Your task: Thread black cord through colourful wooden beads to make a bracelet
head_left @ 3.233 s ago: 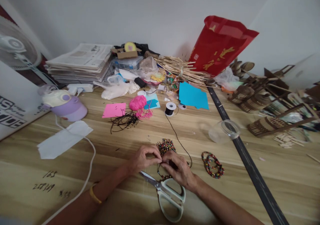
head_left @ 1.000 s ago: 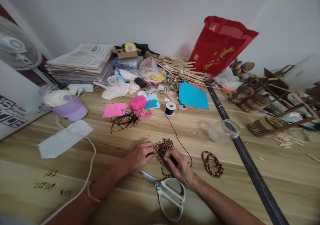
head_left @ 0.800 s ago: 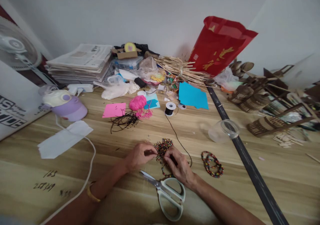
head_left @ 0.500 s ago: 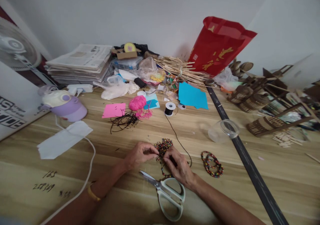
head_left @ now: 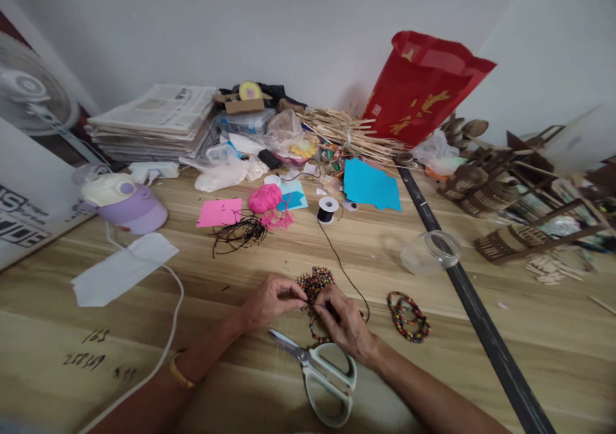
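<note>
My left hand (head_left: 269, 299) and my right hand (head_left: 344, 321) meet low in the middle of the wooden table (head_left: 433, 370), fingers pinched together just below a heap of small coloured beads (head_left: 316, 280). A thin black cord (head_left: 342, 267) runs from my right hand up to a white spool of black thread (head_left: 328, 209). A short beaded strand (head_left: 315, 336) loops under my right hand. What the left fingertips pinch is too small to make out. Scissors with pale green handles (head_left: 317, 376) lie just below both hands.
Beaded bracelets (head_left: 409, 317) lie to the right, with a clear glass jar (head_left: 430, 253) on its side beyond them. A dark strip (head_left: 481, 331) crosses the table. Pink yarn (head_left: 265, 198), loose black cord (head_left: 238, 234), coloured paper, newspapers (head_left: 158, 119), a red bag (head_left: 423, 87) and wooden models (head_left: 520, 228) crowd the back.
My left hand drew back from the bead heap toward my right hand, and its fingertips now pinch beside the right fingers. The right hand stayed nearly still.
</note>
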Motion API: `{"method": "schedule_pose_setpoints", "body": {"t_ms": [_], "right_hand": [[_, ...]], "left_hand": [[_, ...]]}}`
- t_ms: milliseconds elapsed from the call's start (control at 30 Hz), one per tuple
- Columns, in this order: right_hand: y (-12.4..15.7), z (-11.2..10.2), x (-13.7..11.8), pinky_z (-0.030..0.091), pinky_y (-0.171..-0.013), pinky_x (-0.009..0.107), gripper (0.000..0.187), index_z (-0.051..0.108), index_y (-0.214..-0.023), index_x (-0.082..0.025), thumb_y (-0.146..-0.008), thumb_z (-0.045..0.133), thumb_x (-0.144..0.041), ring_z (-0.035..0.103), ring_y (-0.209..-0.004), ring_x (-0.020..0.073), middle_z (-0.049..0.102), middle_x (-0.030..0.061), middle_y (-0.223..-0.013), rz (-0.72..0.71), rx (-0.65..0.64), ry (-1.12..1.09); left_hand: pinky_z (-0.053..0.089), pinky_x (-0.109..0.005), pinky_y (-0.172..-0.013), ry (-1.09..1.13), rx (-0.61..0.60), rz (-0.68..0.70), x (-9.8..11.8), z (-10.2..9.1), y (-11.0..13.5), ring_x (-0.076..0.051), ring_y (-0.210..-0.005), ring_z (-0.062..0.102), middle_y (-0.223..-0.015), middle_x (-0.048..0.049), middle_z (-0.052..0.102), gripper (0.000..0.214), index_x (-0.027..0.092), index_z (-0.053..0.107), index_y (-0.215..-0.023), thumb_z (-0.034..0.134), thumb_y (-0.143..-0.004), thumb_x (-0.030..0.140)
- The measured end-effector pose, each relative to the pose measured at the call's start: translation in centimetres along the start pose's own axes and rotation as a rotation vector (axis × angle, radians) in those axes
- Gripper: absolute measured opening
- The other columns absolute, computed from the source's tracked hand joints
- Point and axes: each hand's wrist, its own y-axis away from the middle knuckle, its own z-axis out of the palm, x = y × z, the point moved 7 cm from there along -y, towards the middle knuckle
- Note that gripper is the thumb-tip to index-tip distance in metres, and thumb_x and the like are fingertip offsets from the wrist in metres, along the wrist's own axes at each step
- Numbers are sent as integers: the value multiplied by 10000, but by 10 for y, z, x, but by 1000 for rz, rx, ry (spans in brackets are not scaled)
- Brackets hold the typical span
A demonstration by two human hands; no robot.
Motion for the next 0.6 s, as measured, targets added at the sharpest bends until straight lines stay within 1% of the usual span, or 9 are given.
{"method": "schedule_pose_setpoints", "body": {"t_ms": [367,600], "right_hand": [[0,0,0,418,-610,258,120,518,-876,-196,-958,429,-195,510,-675,149,528,28,-758,-6,1,-2],[0,1,1,410,-611,252,113,513,-867,-195,-951,438,-183,509,-672,147,521,22,-754,1,-10,-2]], "left_hand": [[493,-235,-657,29,-16,0,-1,1,-1,-141,-666,627,-722,-47,715,164,120,709,-760,719,-683,265],[482,-236,-660,25,-18,-20,0,2,0,-143,-665,627,-721,-49,717,136,116,707,-755,706,-680,229]]}}
